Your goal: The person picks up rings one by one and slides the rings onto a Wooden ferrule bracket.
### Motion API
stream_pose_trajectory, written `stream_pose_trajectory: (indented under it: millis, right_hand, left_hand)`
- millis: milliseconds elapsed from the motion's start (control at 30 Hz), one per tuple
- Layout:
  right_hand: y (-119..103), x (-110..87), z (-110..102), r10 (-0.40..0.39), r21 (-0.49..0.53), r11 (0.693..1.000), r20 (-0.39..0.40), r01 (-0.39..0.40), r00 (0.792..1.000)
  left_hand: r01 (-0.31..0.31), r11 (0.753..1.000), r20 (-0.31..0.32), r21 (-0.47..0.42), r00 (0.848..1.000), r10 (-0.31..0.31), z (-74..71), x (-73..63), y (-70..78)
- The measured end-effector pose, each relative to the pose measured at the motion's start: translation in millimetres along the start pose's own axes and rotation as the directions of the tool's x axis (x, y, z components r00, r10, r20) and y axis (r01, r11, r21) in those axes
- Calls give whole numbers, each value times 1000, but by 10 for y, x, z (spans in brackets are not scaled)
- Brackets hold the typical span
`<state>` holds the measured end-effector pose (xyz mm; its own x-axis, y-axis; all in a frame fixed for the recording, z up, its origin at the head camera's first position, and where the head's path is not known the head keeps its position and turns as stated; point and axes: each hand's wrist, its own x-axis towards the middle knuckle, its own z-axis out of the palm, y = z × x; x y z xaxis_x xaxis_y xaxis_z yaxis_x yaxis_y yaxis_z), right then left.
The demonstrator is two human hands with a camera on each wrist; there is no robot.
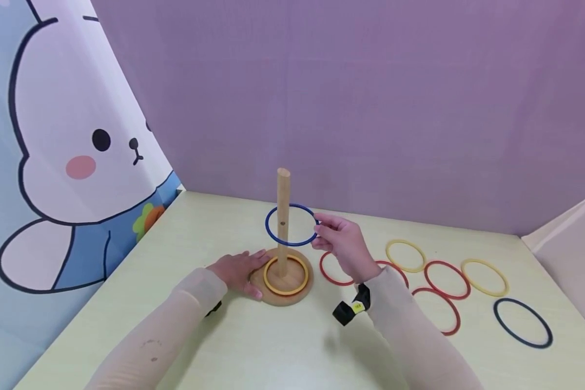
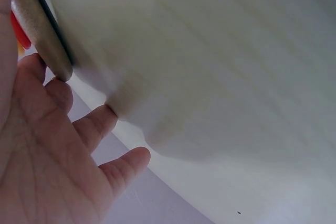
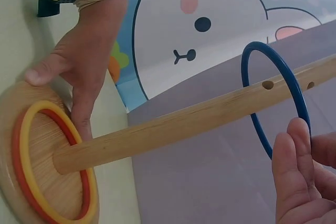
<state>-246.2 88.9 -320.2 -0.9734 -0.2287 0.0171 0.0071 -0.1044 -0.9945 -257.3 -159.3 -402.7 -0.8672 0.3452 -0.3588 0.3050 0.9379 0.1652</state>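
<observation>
A wooden post [image 1: 283, 189] stands upright on a round wooden base [image 1: 280, 301]. Around the post's foot lies a yellow ring [image 1: 265, 275], on top of a red ring [image 3: 17, 153]. My right hand [image 1: 343, 241] pinches a blue ring [image 1: 294, 245] by its right side, between thumb and fingers. That ring encircles the post partway up, held in the air. My left hand [image 1: 236, 271] rests at the left edge of the base, thumb and fingers spread. The left wrist view shows its fingers [image 2: 97, 127] loosely extended, some against the base's rim.
Right of the base, several loose rings lie on the pale table [image 1: 253, 346]: red ones [image 1: 336, 284], yellow ones [image 1: 387, 252] and a dark blue one [image 1: 531, 345]. Some overlap. A purple cloth [image 1: 370, 108] rises behind, and a cartoon-printed cloth [image 1: 53, 108] hangs at left.
</observation>
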Motion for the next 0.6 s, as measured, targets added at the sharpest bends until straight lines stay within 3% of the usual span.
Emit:
stream_pose_trajectory:
  millis: [133,600]
  right_hand:
    - [56,4,4,2,-11,1000,-9,-3,1000]
    - [342,35,-21,48,-96,994,-59,-53,997]
  left_hand:
    - [13,1000,4,-21,1000,-12,13,-8,-10]
    - [-71,997,-35,-14,997,71,41,7,-61]
